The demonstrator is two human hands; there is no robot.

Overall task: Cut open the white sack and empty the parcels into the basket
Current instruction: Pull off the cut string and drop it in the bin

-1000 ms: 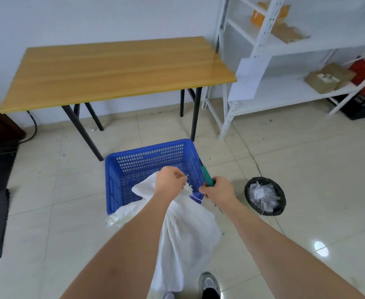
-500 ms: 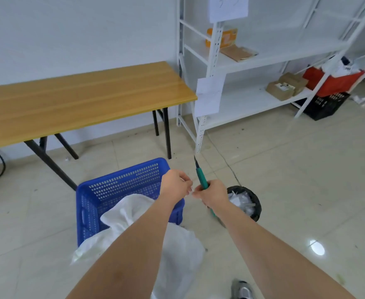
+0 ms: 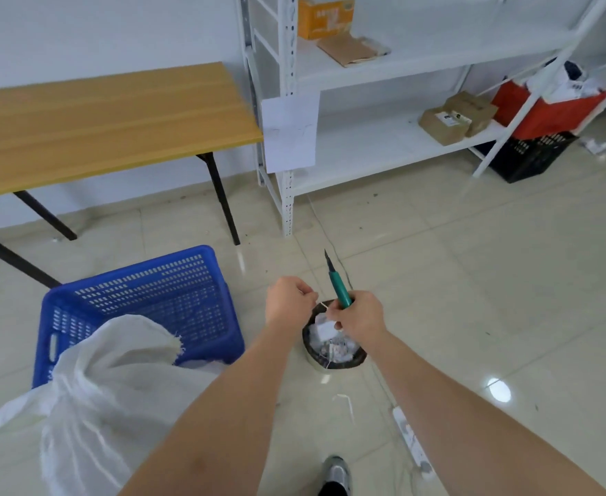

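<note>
Lower left of frame: soft white woven sack (image 3: 115,388) slumps against the blue perforated plastic basket (image 3: 144,302); I judge it limp, best gripped at its bottom corners. Centre: my left hand (image 3: 289,302) pinches a thin tie; my right hand (image 3: 357,318) grips a green-handled knife (image 3: 337,284).

A pale tiled floor (image 3: 473,281) carries a blue basket (image 3: 144,302), with a white sack (image 3: 108,381) slumped against its near side. Just right of the basket stands a small black bin (image 3: 333,347) full of white scraps. A white power strip (image 3: 410,438) lies nearer the camera. A white shelf (image 3: 376,141) holds brown cardboard parcels (image 3: 452,118); a black crate (image 3: 530,155) sits on the floor beside it.
</note>
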